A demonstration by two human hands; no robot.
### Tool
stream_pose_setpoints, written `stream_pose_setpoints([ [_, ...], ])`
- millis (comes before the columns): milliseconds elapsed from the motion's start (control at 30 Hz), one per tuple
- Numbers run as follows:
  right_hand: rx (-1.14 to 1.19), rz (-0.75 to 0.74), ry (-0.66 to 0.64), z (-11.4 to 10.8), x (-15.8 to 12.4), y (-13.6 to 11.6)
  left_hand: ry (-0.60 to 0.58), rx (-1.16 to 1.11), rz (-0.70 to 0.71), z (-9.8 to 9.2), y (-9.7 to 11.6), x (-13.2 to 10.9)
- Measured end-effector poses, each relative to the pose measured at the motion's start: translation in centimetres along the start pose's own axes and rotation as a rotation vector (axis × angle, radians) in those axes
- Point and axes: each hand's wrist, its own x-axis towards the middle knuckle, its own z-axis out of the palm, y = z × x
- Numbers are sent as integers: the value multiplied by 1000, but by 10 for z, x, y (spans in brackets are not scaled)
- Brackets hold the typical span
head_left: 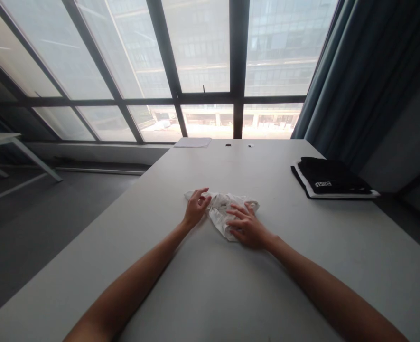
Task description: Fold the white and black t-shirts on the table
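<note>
A white crumpled cloth (218, 219) lies in the middle of the big white worktop (227, 168). It is all bunched up, with one thin end poking out to the left, behind the left hand (196, 208).

The left hand is at the left part of the cloth. Its fingers are bent, and I cannot tell if they pinch any of it. The right hand (248, 227) is on the right part of the cloth, with its fingers spread out over it.

Far to the right, well apart from the hands, sits a flat pile of folded clothes (332, 175), black on top with white letters, and some white below. At the far left edge of the worktop are some white papers (192, 142). A small dark round hole (228, 145) is to the right of them. Big windows (202, 52) stand behind, and a blue curtain (332, 90) hangs on the right.
</note>
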Motion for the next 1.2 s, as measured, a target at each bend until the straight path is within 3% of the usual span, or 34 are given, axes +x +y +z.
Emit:
stream_pose_setpoints([
  [67,76,-101,-81,1,1,-11,-159,61,0,2,-4,0],
  [133,173,-129,-66,1,3,-13,-252,150,6,4,-5,-1],
  [233,169,26,195,0,5,0,-285,204,27,8,0,-4],
  [300,66,187,352,-2,4,16,-301,126,53,11,3,-6],
  [367,-16,310,387,-2,2,33,-294,-16,62,13,5,-7],
  [467,-51,429,316,-2,-3,50,-257,-209,30,14,1,-7],
  [667,52,511,176,-13,-2,49,-228,-469,-94,11,-11,-5],
  [733,36,529,271,-21,0,50,-172,-481,-101,9,-12,-4],
  [867,-153,518,610,-37,1,55,-81,-392,-80,6,-10,0],
  [933,-221,484,660,-42,1,51,-55,-317,-74,6,-11,1],
  [1000,-206,407,581,-42,1,39,-36,-256,-79,6,-10,1],
  [1133,146,129,77,-31,6,5,-77,-215,17,7,-5,-3],
  [1200,305,122,23,-26,9,-3,-163,-143,111,8,-3,-5],
])
